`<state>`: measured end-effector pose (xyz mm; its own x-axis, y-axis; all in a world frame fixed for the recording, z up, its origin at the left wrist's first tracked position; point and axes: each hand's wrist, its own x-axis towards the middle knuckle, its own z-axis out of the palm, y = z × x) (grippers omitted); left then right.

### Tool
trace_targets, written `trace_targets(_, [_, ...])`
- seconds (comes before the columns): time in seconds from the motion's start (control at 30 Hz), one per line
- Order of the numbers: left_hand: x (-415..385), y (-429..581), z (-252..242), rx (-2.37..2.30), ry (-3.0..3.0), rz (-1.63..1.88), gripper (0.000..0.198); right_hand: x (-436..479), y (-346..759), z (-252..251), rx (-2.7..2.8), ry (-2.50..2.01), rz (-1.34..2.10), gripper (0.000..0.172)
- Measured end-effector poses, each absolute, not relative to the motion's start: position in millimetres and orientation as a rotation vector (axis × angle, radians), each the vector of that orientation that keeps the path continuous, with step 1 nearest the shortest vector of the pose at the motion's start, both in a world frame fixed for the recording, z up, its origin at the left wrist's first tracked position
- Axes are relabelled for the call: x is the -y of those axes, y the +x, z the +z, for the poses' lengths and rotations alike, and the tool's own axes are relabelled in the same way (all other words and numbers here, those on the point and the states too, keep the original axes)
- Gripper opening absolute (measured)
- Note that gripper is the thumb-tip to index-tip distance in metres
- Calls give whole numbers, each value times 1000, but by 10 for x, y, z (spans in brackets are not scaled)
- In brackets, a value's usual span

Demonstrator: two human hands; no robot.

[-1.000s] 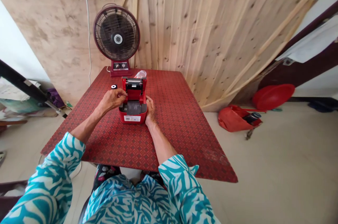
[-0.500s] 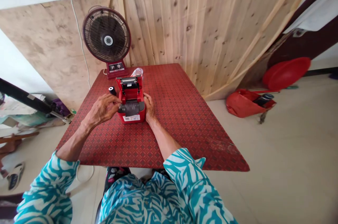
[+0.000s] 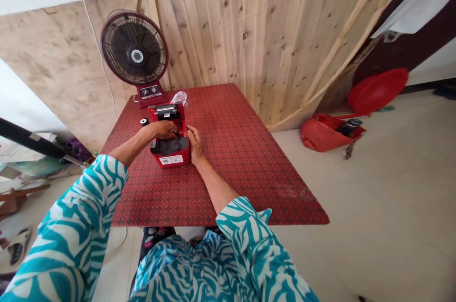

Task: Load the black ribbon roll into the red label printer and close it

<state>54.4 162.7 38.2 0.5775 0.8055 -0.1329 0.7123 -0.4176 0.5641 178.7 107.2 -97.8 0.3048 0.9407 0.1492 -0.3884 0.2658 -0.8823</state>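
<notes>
red table (image 3: 231,174), open thermal printer (image 3: 169,150), left grip (image 3: 164,129) pressed together inside bay (image 3: 169,146), right grip (image 3: 195,145) spread against side (image 3: 188,146)

- One camera, worn on the person's head, gives the view, from above and behind the hands.
- It faces forward and down, across a red patterned table (image 3: 242,159) toward a plank wall (image 3: 270,31).
- The person's chest in a teal-and-white shirt (image 3: 185,264) fills the bottom edge, with the left sleeve (image 3: 74,226) and right sleeve (image 3: 249,231) reaching in from below.
- The left hand (image 3: 164,129) and right hand (image 3: 194,145) sit near the frame's middle, at arm's length, beside a red receipt printer (image 3: 170,152).
- The wide lens bends the wall's boards and takes in the floor (image 3: 374,207) beyond the table.
</notes>
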Motion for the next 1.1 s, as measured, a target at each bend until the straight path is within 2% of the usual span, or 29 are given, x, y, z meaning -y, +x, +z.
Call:
trace_targets(0.17, [-1578,497,426,-1239,2383,127,14,-1055,1788,-954,817,-877,1024,35])
trace_targets(0.33, [-1349,423,545,-1334,2691,-87,29,-1077,1800,-999,856,-884,1024,38])
trace_targets(0.4, [-1227,299,609,-1328,2697,70,32,-1091,1808,-1037,864,-882,1024,39])
trace_targets(0.5, [-1108,-71,675,-1320,2553,506,37,-1098,1819,-1077,861,-886,1028,41])
trace_targets(0.6, [-1117,-581,649,-1486,2192,881,37,-1094,1822,-1090,843,-887,1046,44])
trace_targets(0.7, [-1233,-1000,476,-1730,1807,1094,33,-1090,1818,-1086,827,-890,1059,46])
trace_targets(0.93, [-1507,-1136,-181,-1707,1466,1206,33,-1059,1820,-1046,785,-890,1090,48])
trace_targets(1.1, [-1583,-1182,-306,-1719,1498,1152,43,-1040,1830,-1037,811,-907,1078,49])
